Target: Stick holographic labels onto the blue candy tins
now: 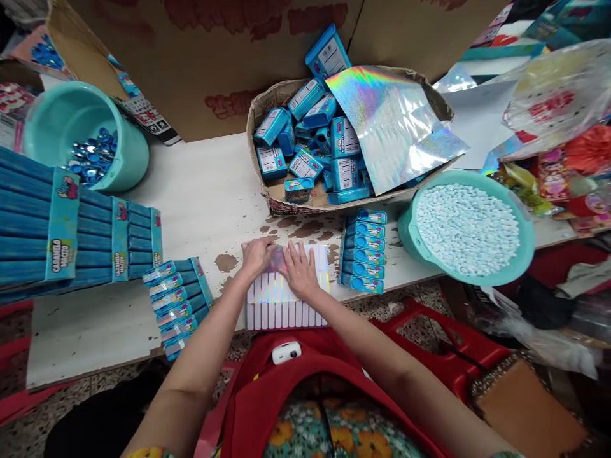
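Note:
A row of white strips (286, 316) lies at the table's front edge, with a shiny iridescent sheet (272, 289) across its upper part. My left hand (258, 256) is at the upper left of the sheet, fingers curled down; what they hold, if anything, is too small to name. Beside it, my right hand (300, 270) lies flat on the sheet with its fingers spread. Between the hands is a small translucent piece (277, 259). Rows of blue boxes stand to the left (176, 305) and to the right (363, 251) of the strips.
A torn carton (281, 207) holds blue boxes and a holographic sheet (391, 121). The right tub (410, 232) holds small pale pieces; the left tub (133, 152) holds shiny blue ones. Blue boxes are stacked (62, 229) at left. A red stool (458, 362) stands at lower right.

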The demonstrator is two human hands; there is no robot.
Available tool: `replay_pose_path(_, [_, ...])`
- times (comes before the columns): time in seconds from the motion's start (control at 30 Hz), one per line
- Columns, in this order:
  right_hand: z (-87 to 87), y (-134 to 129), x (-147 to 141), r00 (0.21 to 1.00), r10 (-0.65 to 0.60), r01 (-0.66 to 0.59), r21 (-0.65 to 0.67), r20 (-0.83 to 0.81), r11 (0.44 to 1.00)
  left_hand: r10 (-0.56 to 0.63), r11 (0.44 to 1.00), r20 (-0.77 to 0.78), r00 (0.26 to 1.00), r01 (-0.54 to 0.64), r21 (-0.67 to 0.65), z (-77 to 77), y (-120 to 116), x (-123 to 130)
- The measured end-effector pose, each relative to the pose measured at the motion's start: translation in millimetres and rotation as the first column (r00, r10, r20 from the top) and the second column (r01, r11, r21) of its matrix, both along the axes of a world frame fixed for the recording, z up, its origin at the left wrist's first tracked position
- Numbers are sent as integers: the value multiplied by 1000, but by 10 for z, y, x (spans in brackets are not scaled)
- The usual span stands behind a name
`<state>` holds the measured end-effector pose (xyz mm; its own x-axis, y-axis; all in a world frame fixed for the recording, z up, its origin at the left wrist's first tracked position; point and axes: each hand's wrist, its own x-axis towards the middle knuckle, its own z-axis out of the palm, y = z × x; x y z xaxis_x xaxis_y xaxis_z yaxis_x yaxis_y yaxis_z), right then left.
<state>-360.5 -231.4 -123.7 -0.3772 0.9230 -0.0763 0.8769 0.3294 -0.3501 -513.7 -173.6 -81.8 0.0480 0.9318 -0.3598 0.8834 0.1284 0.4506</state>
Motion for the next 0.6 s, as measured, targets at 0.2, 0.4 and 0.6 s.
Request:
replay_pose_path(0.2, [230, -116, 148, 985, 21, 4, 139, -174, 990, -4, 999, -101, 995, 8, 42, -84, 30, 33])
replay_pose_path(0.4, [914, -146, 382, 836, -221, 272, 29, -503, 962, -10, 986, 392, 920, -57, 158, 329, -202, 167])
replay_pose_path(0.6, [1182, -490, 748, 653, -469, 481, -153, -594, 863, -27, 925, 754, 656, 303, -230, 664, -656, 701])
